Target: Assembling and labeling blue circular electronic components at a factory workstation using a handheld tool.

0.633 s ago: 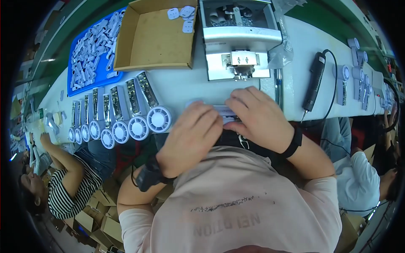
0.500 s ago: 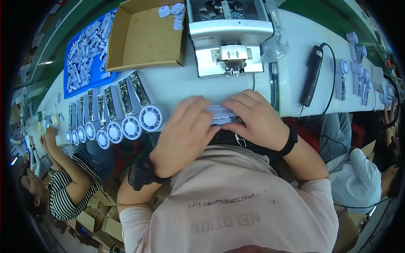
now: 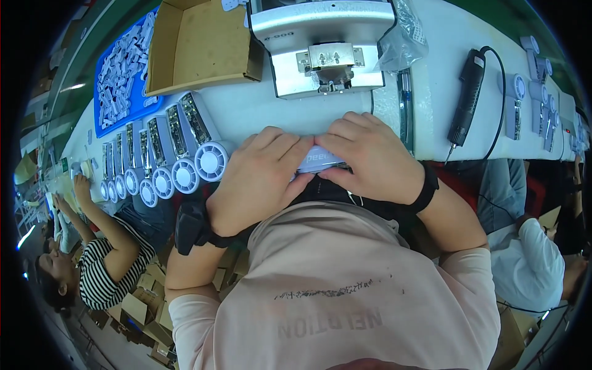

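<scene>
Close to my body, at the near edge of the table, both hands hold a pale lilac plastic casing (image 3: 317, 159) with dark print on its upper side. My left hand (image 3: 262, 176) pinches its left end, thumb below and fingers on top. At the other end, my right hand (image 3: 373, 161) grips it with the thumb along the near edge. My fingers hide both ends of the casing. Left of my left hand, several small handheld fans (image 3: 211, 161) lie in a row, their round heads toward me and circuit boards showing in the open handles.
A silver machine (image 3: 327, 80) with a metal fixture stands ahead, beside a cardboard tray (image 3: 200, 52) and a blue bin (image 3: 98, 114) of small plastic parts. To the right lie a black electric screwdriver (image 3: 467, 98) with its cord and more fans (image 3: 513, 111). Co-workers sit on both sides.
My left hand was blurred over the casing's left end and now grips it steadily. The right hand keeps its hold. My view has shifted slightly, so the table's contents sit higher in it.
</scene>
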Motion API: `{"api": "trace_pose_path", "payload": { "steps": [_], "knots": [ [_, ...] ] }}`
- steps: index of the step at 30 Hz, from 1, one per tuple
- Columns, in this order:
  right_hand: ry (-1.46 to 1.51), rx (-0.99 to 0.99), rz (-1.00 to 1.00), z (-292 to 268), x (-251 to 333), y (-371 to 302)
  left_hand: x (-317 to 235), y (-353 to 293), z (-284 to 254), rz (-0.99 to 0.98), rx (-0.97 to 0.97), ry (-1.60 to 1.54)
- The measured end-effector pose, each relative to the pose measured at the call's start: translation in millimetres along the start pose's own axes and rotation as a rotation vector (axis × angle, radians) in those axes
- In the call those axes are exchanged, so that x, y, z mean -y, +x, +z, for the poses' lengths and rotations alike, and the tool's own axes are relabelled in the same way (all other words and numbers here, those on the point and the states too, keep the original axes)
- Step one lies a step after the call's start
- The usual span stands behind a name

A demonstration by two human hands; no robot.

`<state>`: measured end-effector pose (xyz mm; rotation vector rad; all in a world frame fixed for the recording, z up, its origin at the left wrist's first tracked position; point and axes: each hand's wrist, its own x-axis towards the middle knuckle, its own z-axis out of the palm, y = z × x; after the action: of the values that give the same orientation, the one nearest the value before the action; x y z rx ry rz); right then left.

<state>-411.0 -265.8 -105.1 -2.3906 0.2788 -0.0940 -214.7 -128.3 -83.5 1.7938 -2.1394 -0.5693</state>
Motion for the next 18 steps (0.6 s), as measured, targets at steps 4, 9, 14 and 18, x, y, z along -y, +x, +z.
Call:
{"api": "trace_pose_path", "payload": {
  "steps": [4, 9, 14, 18],
  "knots": [
    [-0.047, -0.032, 0.001, 5.6, 6.3, -1.7, -6.5, 2.3, -2.1, 0.041, 0.004, 0.134],
    [-0.102, -0.133, -0.076, 12.8, 1.2, -9.6, -9.1, 5.4, -0.3, 0.077, 0.013, 0.194],
    [-0.183, -0.121, -0.114, 12.9, 0.8, -4.6, -2.8, 6.1, 3.2, 0.126, 0.024, 0.168],
    [-0.199, -0.098, -0.108, 15.0, 8.6, -12.6, -9.8, 2.3, 1.3, 0.133, 0.007, 0.192]
  ]
}}
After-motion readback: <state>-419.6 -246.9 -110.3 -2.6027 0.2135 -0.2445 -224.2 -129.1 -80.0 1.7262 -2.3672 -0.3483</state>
